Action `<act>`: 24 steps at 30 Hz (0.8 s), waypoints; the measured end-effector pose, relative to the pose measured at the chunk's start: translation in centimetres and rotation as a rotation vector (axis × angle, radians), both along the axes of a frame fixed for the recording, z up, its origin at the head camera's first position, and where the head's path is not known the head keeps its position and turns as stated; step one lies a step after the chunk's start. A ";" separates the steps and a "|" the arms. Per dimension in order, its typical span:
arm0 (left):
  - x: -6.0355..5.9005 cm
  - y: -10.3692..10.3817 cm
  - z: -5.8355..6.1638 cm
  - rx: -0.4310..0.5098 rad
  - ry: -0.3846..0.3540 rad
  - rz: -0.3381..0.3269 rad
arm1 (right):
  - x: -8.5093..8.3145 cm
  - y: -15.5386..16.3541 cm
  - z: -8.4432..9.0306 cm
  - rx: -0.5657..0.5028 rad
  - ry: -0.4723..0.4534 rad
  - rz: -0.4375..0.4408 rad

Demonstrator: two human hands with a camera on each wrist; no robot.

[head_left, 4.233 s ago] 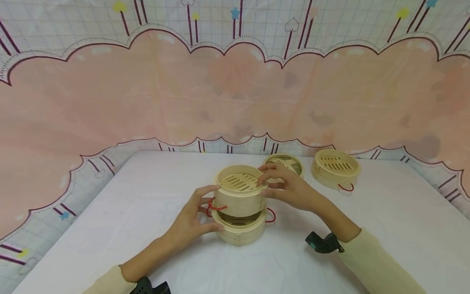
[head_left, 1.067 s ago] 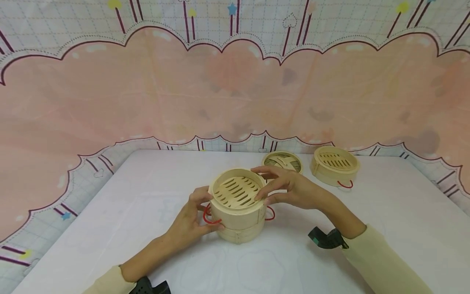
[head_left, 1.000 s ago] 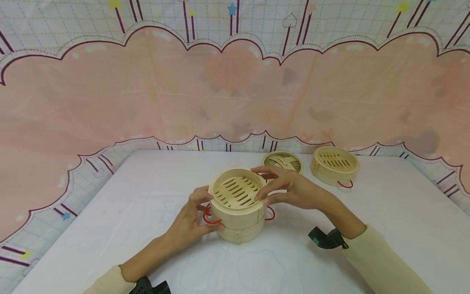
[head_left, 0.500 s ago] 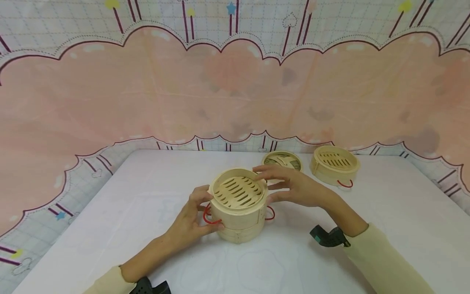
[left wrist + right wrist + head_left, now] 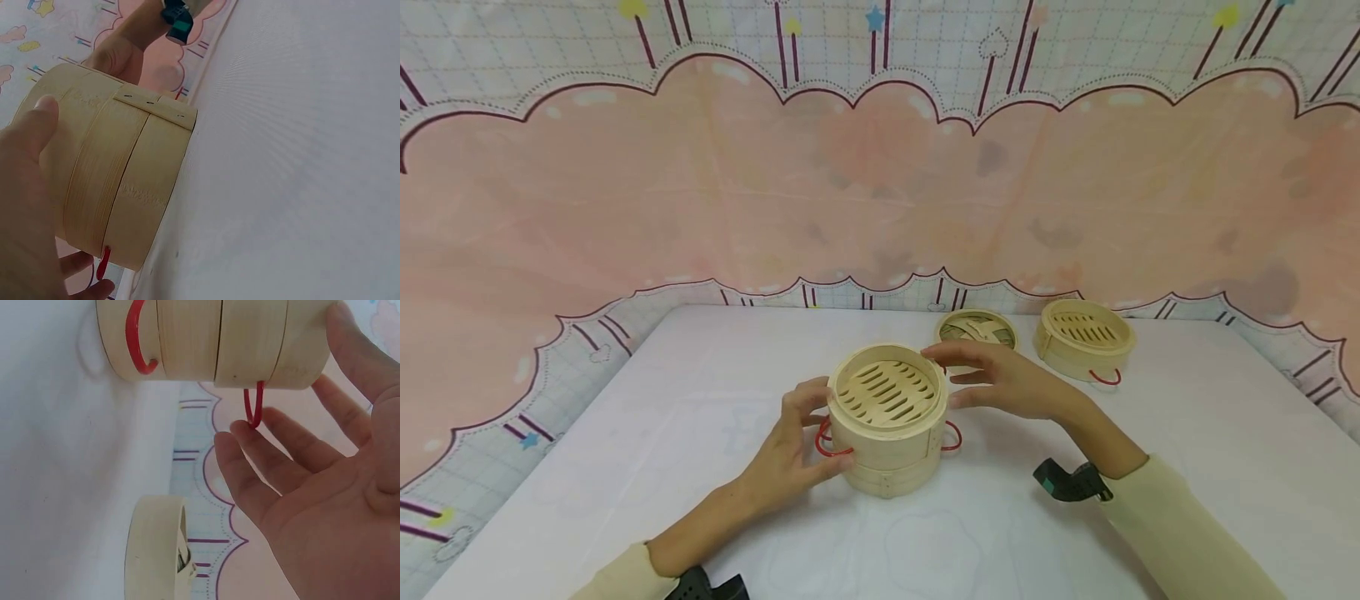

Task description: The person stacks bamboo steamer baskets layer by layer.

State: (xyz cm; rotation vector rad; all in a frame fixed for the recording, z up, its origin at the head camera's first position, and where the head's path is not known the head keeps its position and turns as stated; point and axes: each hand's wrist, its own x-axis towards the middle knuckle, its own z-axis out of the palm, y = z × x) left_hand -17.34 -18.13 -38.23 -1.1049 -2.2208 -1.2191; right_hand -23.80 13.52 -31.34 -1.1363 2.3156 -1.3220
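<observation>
Two round bamboo steamer baskets stand stacked at the middle of the table in the head view. The upper basket, with a slotted floor, sits flush on the lower basket; red loop handles stick out at both sides. My left hand is around the stack's left side, thumb extended along the front and fingers loosely spread behind. In the left wrist view the thumb lies along the upper wall. On the right, my right hand has its fingers relaxed, with fingertips right at the upper rim and a red handle beside them.
Behind the right hand lies a shallow round bamboo lid with woven strips. Another slotted steamer basket with a red handle stands at the back right. The white table ends against a patterned cloth backdrop.
The upper basket, earlier tilted above the lower one with a gap, has come down flush onto it. My right fingers have left its inside and drawn back to the rim; the left hand has loosened slightly.
</observation>
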 end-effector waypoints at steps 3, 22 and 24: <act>0.0 0.0 -0.1 0.004 0.006 -0.003 | 0.1 0.0 0.0 0.008 0.009 -0.010; -0.1 -0.4 -0.3 0.027 0.050 -0.009 | 0.4 -0.2 0.1 0.027 0.026 0.030; -0.1 -0.4 -0.3 0.038 0.068 -0.009 | 0.4 -0.1 0.0 0.030 0.025 0.029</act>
